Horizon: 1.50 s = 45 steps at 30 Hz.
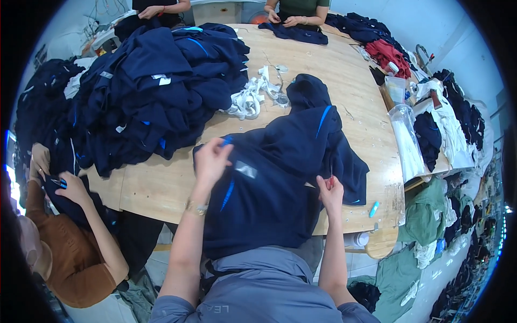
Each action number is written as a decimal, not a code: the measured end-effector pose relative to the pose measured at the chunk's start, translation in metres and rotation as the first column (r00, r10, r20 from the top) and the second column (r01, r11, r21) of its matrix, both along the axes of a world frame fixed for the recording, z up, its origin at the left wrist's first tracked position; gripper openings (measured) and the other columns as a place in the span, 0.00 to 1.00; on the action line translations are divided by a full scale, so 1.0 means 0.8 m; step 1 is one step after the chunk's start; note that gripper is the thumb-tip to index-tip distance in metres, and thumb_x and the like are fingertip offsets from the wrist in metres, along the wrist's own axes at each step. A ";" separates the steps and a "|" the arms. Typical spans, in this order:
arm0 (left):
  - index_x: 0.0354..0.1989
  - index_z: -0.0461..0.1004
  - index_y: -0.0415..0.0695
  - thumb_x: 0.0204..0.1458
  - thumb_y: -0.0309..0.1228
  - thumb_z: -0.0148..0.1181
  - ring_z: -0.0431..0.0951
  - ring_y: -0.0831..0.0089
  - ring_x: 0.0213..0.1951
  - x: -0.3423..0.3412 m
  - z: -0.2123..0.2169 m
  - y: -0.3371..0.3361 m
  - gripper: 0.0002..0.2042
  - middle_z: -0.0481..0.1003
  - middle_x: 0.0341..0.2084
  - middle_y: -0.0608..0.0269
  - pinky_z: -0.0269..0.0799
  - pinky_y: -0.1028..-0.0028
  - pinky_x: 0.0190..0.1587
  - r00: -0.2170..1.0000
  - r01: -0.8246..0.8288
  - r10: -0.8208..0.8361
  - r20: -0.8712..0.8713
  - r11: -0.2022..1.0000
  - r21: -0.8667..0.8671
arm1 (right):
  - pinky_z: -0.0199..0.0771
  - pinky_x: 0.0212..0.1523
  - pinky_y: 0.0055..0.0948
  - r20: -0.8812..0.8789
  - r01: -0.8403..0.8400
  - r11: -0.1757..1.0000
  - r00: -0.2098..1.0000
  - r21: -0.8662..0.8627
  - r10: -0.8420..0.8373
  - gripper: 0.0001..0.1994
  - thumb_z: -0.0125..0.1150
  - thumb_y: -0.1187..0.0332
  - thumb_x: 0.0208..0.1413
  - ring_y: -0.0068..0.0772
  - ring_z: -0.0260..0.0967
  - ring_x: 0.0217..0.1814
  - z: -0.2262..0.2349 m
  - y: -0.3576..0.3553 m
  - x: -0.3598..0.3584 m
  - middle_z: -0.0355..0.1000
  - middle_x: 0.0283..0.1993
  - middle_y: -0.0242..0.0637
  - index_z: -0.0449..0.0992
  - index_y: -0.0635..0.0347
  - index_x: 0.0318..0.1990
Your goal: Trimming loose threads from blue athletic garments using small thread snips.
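A dark navy hooded garment (pixel 269 145) with bright blue trim lies across the table edge in front of me and hangs toward my lap. A pale, shiny label (pixel 246 170) shows on it. My left hand (pixel 212 161), slightly blurred, pinches the garment's left edge by a bit of blue trim. In my right hand (pixel 329 191), closed over the garment's right part, is a small red-handled cutting tool that looks like thread snips (pixel 331 180). Its thin tip points away from me; the fingers partly cover it.
A big heap of navy garments (pixel 145 91) fills the table's left, beside white strips (pixel 247 99). A turquoise marker-like object (pixel 374 209) lies right. A co-worker (pixel 81 253) sits left with blue-handled snips; two others work opposite. Plastic bags (pixel 404 134) and clothes crowd the right.
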<state>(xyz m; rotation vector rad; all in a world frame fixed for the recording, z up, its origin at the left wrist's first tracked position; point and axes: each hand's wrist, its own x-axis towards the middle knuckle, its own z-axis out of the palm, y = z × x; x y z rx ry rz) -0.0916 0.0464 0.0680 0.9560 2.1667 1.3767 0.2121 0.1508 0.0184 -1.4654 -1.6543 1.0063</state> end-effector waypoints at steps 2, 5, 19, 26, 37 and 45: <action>0.38 0.71 0.42 0.46 0.26 0.60 0.76 0.62 0.27 -0.023 0.009 -0.027 0.10 0.73 0.25 0.54 0.71 0.66 0.29 0.922 -0.192 0.155 -0.354 0.979 -0.072 | 0.58 0.12 0.20 -0.098 -0.026 0.991 0.995 -0.130 0.014 0.18 0.62 0.64 0.51 0.17 0.59 0.11 0.003 -0.015 0.002 0.60 0.12 0.28 0.61 0.59 0.19; 0.45 0.67 0.44 0.45 0.25 0.59 0.73 0.55 0.38 -0.017 0.024 -0.044 0.17 0.71 0.36 0.51 0.69 0.63 0.38 0.760 -0.388 0.204 -0.617 0.904 -0.179 | 0.53 0.10 0.17 -0.196 -0.058 0.985 0.980 -0.164 0.025 0.15 0.61 0.62 0.52 0.17 0.58 0.09 -0.017 -0.027 0.001 0.61 0.13 0.26 0.65 0.60 0.22; 0.28 0.76 0.39 0.45 0.37 0.62 0.76 0.59 0.27 0.056 0.006 0.045 0.12 0.76 0.23 0.54 0.70 0.67 0.31 0.884 0.410 -0.437 -0.165 0.895 -0.178 | 0.54 0.13 0.15 -0.322 -0.256 0.964 0.920 -0.067 0.222 0.15 0.60 0.67 0.53 0.12 0.54 0.12 0.051 -0.064 -0.058 0.55 0.14 0.22 0.61 0.57 0.20; 0.33 0.70 0.50 0.54 0.34 0.56 0.73 0.81 0.30 0.013 0.056 -0.040 0.04 0.73 0.25 0.74 0.67 0.78 0.34 0.268 -0.051 -0.335 0.903 0.931 0.360 | 0.57 0.14 0.13 -0.631 -0.507 0.847 0.712 -0.159 0.308 0.11 0.55 0.65 0.57 0.16 0.60 0.13 0.080 -0.084 -0.097 0.68 0.28 0.36 0.60 0.58 0.30; 0.41 0.67 0.54 0.57 0.37 0.50 0.72 0.74 0.39 0.075 0.044 -0.102 0.06 0.72 0.35 0.67 0.68 0.71 0.41 0.120 -0.259 -0.317 0.941 0.905 0.338 | 0.65 0.22 0.14 -0.506 -0.577 0.812 0.678 0.084 0.534 0.13 0.53 0.82 0.51 0.17 0.63 0.22 0.104 -0.121 -0.155 0.64 0.34 0.35 0.55 0.57 0.32; 0.48 0.62 0.49 0.62 0.38 0.39 0.73 0.67 0.45 0.080 0.036 -0.100 0.11 0.72 0.37 0.62 0.68 0.60 0.52 0.084 -0.290 -0.413 0.907 0.861 0.419 | 0.54 0.23 0.19 -0.473 -0.495 0.868 0.756 0.037 0.452 0.12 0.55 0.65 0.57 0.16 0.51 0.23 0.091 -0.115 -0.139 0.58 0.21 0.27 0.60 0.61 0.29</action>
